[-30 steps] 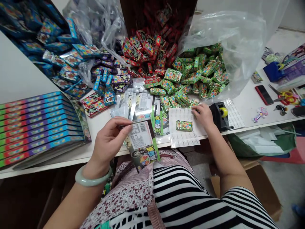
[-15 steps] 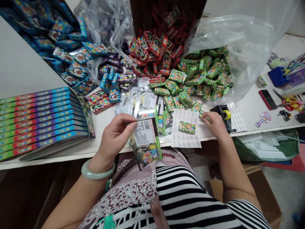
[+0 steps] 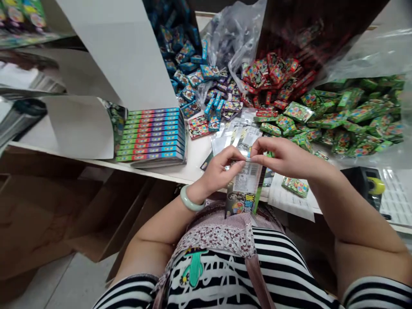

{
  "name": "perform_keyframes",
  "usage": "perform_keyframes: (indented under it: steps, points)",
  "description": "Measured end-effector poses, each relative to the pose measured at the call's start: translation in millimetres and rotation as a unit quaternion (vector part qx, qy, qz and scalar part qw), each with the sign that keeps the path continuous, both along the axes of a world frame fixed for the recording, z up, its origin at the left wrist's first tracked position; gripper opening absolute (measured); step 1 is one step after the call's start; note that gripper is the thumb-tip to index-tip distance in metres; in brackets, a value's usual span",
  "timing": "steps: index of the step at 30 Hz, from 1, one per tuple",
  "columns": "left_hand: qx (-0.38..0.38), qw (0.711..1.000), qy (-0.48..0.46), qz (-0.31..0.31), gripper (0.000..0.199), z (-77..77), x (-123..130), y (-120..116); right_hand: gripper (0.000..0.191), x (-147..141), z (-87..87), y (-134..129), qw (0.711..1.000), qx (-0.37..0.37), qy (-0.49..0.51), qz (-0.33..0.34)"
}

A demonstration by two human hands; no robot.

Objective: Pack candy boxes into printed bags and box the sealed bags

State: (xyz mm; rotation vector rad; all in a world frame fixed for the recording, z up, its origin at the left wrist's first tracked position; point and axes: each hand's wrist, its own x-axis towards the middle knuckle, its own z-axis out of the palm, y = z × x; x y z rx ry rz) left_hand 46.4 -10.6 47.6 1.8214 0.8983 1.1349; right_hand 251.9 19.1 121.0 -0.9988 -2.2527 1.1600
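Observation:
A printed candy bag (image 3: 242,195), dark with a white label and barcode, hangs upright in front of the apron. At its top edge, my left hand (image 3: 222,168) pinches it between thumb and fingers. My right hand (image 3: 278,155) also pinches at the top edge, its fingertips almost touching the left ones. Anything small between the fingertips is hidden. Beyond the hands lie more flat printed bags (image 3: 230,131). To the right, under my right forearm, a green candy packet (image 3: 295,187) rests on a white sticker sheet (image 3: 279,198).
Piles of blue packets (image 3: 189,79), red packets (image 3: 273,79) and green packets (image 3: 350,113) line the back. A stack of long multicoloured boxes (image 3: 151,135) stands left. A black tape dispenser (image 3: 357,184) sits right. Cardboard boxes (image 3: 35,214) are below the table.
My right hand has left the sticker sheet and come to the bag's top edge beside my left hand. The view has swung left.

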Motion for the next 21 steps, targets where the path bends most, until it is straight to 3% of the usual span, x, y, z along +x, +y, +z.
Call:
perform_keyframes:
  steps: [8, 14, 18, 21]
  points:
    - [-0.047, 0.998, -0.031, -0.013, 0.012, -3.1, -5.0, 5.1, 0.02, -10.1, -8.7, 29.7, 0.995, -0.093, -0.012, 0.031]
    - [-0.049, 0.998, -0.038, -0.009, 0.016, -6.2, -4.3, 8.3, 0.013, -17.1, -8.2, 39.1, 0.995, -0.065, -0.068, 0.045]
    - [-0.043, 0.998, -0.038, 0.026, 0.017, -13.2, -1.1, 8.1, 0.012, -17.8, -13.1, 40.4, 0.995, -0.065, -0.053, 0.047]
    - [-0.04, 0.996, -0.059, 0.046, 0.024, -17.8, -0.5, 7.0, 0.012, -15.8, -23.6, 40.4, 0.992, -0.123, -0.008, 0.025]
